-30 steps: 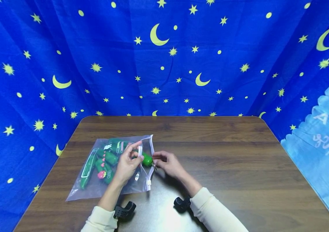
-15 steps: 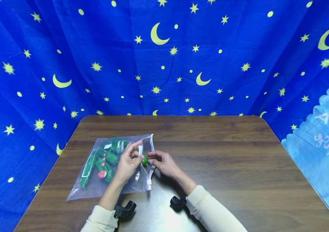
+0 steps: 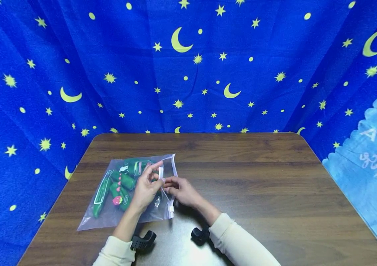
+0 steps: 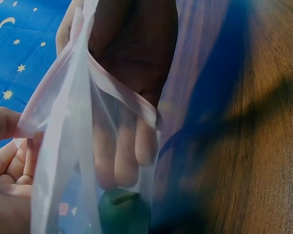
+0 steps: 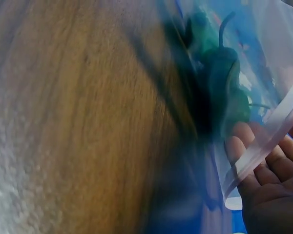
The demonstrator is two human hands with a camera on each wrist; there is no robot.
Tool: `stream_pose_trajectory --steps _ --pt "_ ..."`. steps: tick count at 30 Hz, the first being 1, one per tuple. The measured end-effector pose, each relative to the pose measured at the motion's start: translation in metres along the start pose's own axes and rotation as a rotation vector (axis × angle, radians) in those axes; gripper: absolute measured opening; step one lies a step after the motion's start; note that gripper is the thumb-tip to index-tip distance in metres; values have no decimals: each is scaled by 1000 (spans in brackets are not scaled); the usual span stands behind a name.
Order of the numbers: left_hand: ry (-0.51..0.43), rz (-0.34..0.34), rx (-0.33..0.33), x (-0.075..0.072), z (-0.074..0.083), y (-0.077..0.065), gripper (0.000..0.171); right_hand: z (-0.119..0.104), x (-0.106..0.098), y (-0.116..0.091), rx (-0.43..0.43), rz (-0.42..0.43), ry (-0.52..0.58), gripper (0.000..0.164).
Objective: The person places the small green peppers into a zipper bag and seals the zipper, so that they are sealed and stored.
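Observation:
A clear zip bag [image 3: 90, 217] lies on the left half of the table, its mouth facing right. Inside are several green vegetable-like pieces [image 3: 127, 181], some with thin stems in the right wrist view. My left hand [image 3: 146, 190] pinches the bag's upper lip between thumb and fingers, holding the mouth apart. The fingers of my right hand [image 3: 184, 192] reach into that mouth. Through the plastic in the left wrist view, their extended tips are just above a rounded green piece [image 4: 124, 214]; whether they touch it I cannot tell.
The bag's white zip slider [image 3: 171, 209] sits at the near end of its mouth. Both hands work over a brown wooden table [image 3: 258, 184]. A blue star-and-moon curtain [image 3: 208, 74] hangs behind it, with a paler blue cloth [image 3: 374, 155] at the right.
My right hand has moved left into the bag's mouth. The bright green piece at its fingertips has gone inside and out of sight in the head view. My left hand has stayed put.

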State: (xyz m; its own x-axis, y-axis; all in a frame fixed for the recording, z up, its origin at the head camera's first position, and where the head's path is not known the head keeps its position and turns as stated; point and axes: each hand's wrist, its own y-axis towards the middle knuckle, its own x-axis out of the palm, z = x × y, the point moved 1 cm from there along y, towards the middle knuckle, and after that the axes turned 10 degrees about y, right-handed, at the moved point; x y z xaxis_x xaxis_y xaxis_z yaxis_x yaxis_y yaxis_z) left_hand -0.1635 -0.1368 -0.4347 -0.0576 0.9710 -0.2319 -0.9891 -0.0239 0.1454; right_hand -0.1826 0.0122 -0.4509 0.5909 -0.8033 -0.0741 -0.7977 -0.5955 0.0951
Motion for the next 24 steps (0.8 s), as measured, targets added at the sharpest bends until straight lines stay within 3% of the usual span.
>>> stream_pose_trajectory --steps 10,24 --pt "-2 7 12 -1 -1 0 58 16 -12 2 -48 34 24 31" --pt "-8 16 23 3 -1 0 58 8 -26 -29 -57 220 -73 29"
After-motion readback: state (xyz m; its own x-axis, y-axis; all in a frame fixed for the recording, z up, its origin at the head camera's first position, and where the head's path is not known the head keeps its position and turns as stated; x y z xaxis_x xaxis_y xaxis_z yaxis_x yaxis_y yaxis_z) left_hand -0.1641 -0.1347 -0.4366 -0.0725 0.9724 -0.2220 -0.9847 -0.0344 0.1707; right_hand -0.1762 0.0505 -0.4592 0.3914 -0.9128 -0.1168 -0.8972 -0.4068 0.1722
